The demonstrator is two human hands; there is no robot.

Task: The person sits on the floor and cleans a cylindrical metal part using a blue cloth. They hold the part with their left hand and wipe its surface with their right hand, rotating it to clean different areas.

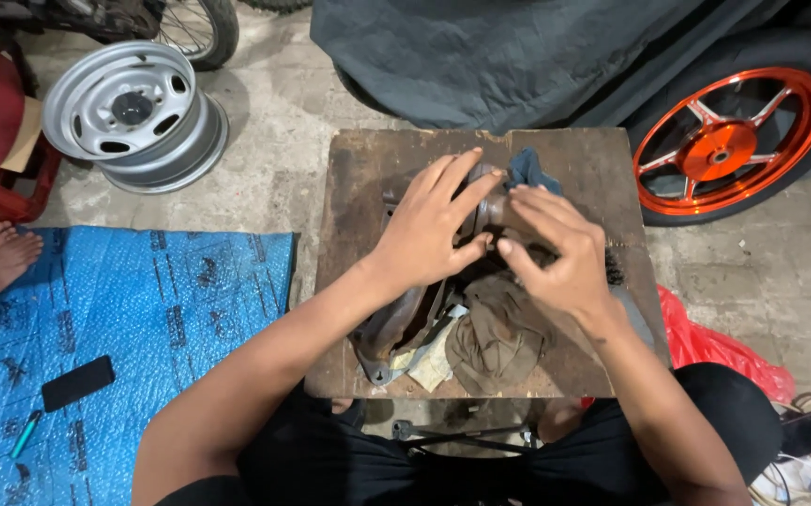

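1. Your left hand lies spread flat over the metal part in the middle of the table, fingers open, pressing rather than gripping
2. Your right hand has its fingertips drawn together at the part's far end; what it pinches you cannot tell
3. The part sits on rags, grimy at its near end, so the work looks under way, not finished
4. A grey rim lies far left on the floor, untouched

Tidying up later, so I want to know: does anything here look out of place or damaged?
A phone and pen lie loose on the blue tarp on the floor. Crumpled rags sit beside the grimy metal part under both hands.
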